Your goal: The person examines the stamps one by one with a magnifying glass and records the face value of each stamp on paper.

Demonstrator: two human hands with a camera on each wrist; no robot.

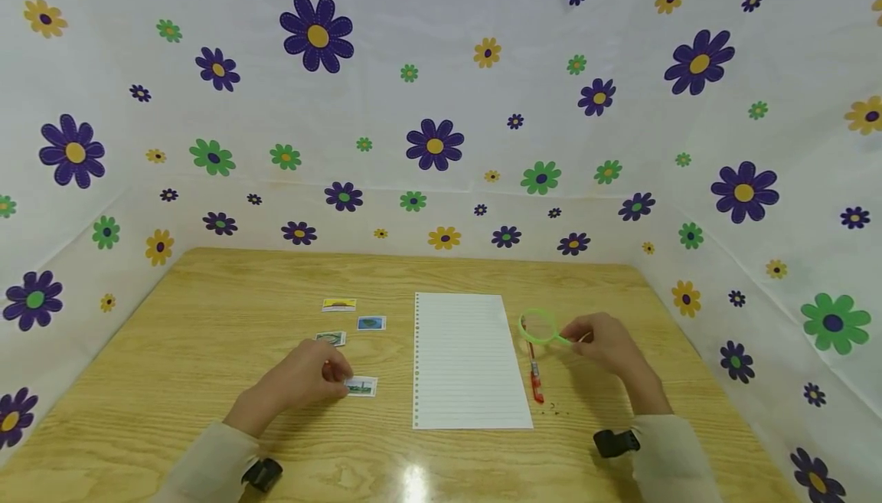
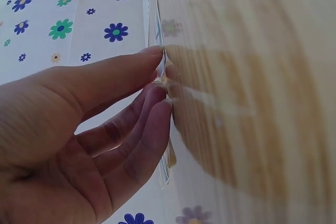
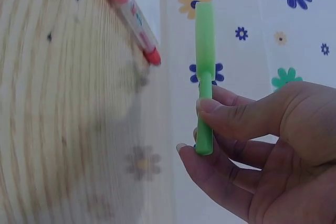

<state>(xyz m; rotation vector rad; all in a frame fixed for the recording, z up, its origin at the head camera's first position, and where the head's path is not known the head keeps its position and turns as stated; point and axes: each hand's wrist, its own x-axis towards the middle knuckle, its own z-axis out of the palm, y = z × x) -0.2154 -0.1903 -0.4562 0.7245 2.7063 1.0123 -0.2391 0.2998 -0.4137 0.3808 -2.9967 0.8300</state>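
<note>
At its left end, a small stamp [image 1: 361, 387] with a green picture is pinched by the thumb and fingertips of my left hand [image 1: 303, 380], low over the wooden table. In the left wrist view that stamp [image 2: 159, 27] shows nearly edge-on by the thumb tip. My right hand [image 1: 605, 341] holds a green magnifying glass [image 1: 540, 310] by its handle, thumb against fingers, raised above the table. Its round lens overlaps the upper part of a red pen [image 1: 536, 384] in the head view. From the right wrist the green handle [image 3: 205, 114] appears upright between thumb and fingers.
Three more stamps lie beyond my left hand: a yellow one [image 1: 339, 305], a blue one [image 1: 371, 323] and a greenish one [image 1: 331, 338], partly covered. A lined sheet of paper [image 1: 468, 365] lies mid-table. Dark crumbs [image 1: 553, 412] sit below the pen. Flowered cloth [image 1: 386, 105] surrounds the table.
</note>
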